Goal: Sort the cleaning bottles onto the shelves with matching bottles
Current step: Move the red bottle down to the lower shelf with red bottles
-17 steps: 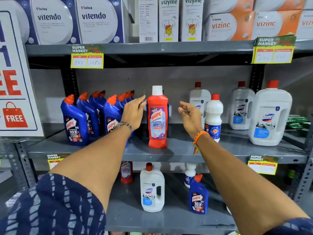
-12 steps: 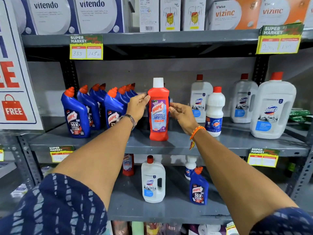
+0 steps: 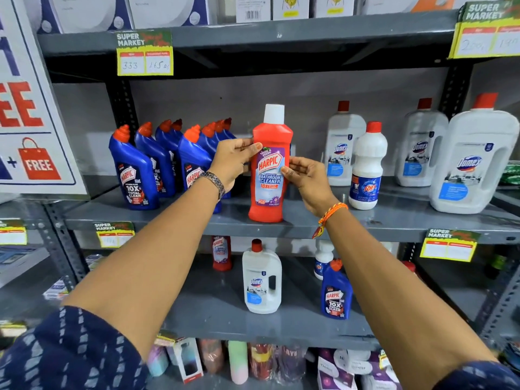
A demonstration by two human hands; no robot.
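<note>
A red Harpic bathroom cleaner bottle [image 3: 270, 175] with a white cap stands upright at the front of the middle shelf [image 3: 281, 225]. My left hand [image 3: 235, 161] grips its left side and my right hand [image 3: 305, 178] its right side, fingertips on the label. Several blue Harpic bottles [image 3: 157, 164] stand in a group to the left. White Domex bottles [image 3: 342, 142] and a white Rin bottle [image 3: 365, 170] stand to the right. On the lower shelf [image 3: 225, 316] are a second red Harpic bottle [image 3: 221, 253], a white Domex bottle [image 3: 261, 280], a blue Harpic bottle [image 3: 336, 291] and a small white bottle [image 3: 323, 257].
A big white Domex jug [image 3: 472, 161] stands at the far right of the middle shelf. Boxes fill the top shelf [image 3: 253, 32]. Yellow price tags [image 3: 145, 53] hang on the shelf edges. A white sign with a red bag [image 3: 33, 130] stands at the left. Packaged goods [image 3: 239, 361] fill the bottom shelf.
Both hands have closed in on the red Harpic bottle from either side and now hold it; earlier they hovered apart beside it. The view has moved closer to the shelf.
</note>
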